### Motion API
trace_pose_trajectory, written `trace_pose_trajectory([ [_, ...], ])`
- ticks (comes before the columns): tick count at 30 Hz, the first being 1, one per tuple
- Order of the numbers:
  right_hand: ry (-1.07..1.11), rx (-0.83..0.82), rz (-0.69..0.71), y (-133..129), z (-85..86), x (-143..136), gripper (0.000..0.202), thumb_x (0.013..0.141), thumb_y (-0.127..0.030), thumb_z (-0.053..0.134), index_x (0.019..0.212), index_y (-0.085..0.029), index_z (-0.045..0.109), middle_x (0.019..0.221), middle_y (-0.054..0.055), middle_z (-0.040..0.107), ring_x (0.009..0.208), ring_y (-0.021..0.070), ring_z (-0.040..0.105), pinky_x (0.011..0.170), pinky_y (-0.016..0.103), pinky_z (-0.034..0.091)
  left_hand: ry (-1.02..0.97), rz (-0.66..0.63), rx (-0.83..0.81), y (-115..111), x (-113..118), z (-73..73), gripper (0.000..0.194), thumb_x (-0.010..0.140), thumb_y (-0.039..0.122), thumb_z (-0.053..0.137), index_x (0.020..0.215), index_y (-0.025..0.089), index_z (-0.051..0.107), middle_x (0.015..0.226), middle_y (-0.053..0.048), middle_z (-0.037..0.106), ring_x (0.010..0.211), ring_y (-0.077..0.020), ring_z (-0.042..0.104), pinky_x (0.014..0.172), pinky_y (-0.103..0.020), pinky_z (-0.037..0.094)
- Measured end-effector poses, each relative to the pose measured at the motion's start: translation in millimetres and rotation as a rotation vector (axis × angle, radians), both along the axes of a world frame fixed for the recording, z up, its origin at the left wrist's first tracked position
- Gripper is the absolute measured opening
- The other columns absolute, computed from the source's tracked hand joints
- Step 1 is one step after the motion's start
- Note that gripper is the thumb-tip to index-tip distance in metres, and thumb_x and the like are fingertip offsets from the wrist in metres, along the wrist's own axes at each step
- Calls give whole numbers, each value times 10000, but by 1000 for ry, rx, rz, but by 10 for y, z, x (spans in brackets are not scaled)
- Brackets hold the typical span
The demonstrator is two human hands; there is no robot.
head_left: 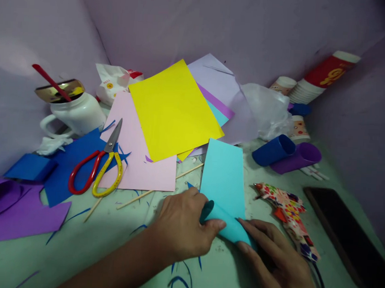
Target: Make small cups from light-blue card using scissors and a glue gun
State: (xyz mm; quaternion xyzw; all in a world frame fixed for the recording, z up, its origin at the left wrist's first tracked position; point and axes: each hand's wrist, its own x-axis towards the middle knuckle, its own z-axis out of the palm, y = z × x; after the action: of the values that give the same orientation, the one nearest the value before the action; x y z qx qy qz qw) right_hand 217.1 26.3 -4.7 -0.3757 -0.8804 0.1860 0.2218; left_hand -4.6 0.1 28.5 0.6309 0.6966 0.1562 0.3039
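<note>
A strip of light blue paper lies lengthwise in front of me, its near end curled into a tube. My left hand grips the left end of that curl, thumb on top and fingers behind it. At the right end, my right hand pinches the roll between thumb and fingers. To the right of the paper rests a glue gun wrapped in flowered covering, its nozzle pointing left. Beyond it, a blue paper tube leans beside a purple paper tube.
Scissors with red and yellow handles lie on pink paper and blue paper. Yellow paper covers other sheets. A white mug stands left, purple paper nearer. A phone and stacked paper cups are right.
</note>
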Motion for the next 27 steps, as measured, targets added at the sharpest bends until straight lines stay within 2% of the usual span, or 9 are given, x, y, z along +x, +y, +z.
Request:
trace_pose_trajectory([
  [9, -27, 4, -20, 18, 7, -12, 314, 844, -276, 546, 1148, -231, 612, 992, 65, 631, 856, 189, 668, 686, 242, 569, -34, 19, 16, -4, 7, -10, 375, 801, 494, 500, 1050, 217, 542, 974, -53, 636, 834, -262, 603, 708, -444, 470],
  [15, -17, 7, -47, 16, -14, -25, 305, 847, -280, 545, 1140, -238, 619, 985, 64, 634, 846, 193, 668, 678, 250, 568, -21, 27, 32, 2, 15, -23, 351, 806, 482, 496, 1018, 209, 555, 948, -49, 640, 797, -262, 604, 695, -458, 475],
  [20, -11, 5, -57, 14, -17, -26, 298, 847, -279, 551, 1132, -234, 625, 985, 62, 629, 851, 186, 664, 683, 237, 562, -27, 32, 54, 5, 25, -44, 339, 803, 489, 504, 994, 215, 561, 962, -47, 640, 854, -292, 609, 712, -481, 479],
  [27, -28, 20, -28, 25, -38, -8, 312, 852, -265, 548, 1157, -223, 602, 991, 70, 617, 856, 181, 662, 684, 236, 562, -16, 20, 82, -19, 15, -72, 343, 809, 472, 501, 1024, 208, 546, 944, -50, 636, 821, -273, 608, 697, -457, 475],
])
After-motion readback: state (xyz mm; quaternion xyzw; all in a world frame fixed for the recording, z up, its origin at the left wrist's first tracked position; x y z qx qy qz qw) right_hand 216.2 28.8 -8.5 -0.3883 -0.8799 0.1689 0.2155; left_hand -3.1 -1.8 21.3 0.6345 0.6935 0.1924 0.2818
